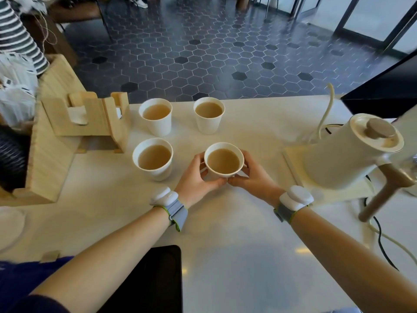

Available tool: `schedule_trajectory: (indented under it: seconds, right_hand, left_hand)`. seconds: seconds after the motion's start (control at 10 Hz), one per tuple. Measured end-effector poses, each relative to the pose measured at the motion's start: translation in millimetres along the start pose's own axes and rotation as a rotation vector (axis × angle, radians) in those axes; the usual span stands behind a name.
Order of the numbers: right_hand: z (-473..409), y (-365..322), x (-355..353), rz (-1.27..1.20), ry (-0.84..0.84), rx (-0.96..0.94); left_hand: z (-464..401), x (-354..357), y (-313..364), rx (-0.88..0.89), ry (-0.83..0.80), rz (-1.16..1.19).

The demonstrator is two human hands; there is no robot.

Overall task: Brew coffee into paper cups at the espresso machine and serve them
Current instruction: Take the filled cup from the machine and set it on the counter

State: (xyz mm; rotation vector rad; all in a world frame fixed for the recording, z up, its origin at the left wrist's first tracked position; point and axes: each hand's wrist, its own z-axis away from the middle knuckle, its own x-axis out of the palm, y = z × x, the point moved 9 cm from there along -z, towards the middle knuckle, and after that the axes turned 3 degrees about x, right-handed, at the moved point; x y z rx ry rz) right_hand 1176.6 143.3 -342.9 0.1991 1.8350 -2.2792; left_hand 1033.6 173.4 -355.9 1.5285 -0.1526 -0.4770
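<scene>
Several white paper cups of light-brown coffee stand on the white counter (225,233). The nearest cup (223,161) is cradled between both hands: my left hand (195,178) wraps its left side and my right hand (252,175) its right side, fingertips meeting under its near wall. Another full cup (153,158) stands just left of it. Farther back are two more, one at the left (155,116) and one at the right (209,115). No espresso machine is in view.
A cream kettle (352,150) with a wooden handle sits on its base at the right, cords trailing beside it. A wooden organiser (88,118) with sleeves and lids stands at the left. A black device (158,279) lies near me. The counter's far edge drops to a tiled floor.
</scene>
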Motion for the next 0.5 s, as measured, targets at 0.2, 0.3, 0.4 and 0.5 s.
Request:
schedule_trajectory:
  seconds: [0.2,0.3,0.4,0.5]
  right_hand:
    - [-2,4,-1,-0.005,-0.004,0.003]
    - [0,5,-4,0.060,-0.016,0.032]
    - [3,2,-9,0.196,-0.030,0.044]
    - [12,-17,-17,0.255,0.027,0.056]
  left_hand:
    - [7,9,2,-0.021,-0.095,-0.003]
    - [11,7,7,-0.040,-0.132,-0.025]
    - [17,2,5,-0.093,-0.180,-0.029]
    - [29,-10,7,-0.135,-0.203,-0.096]
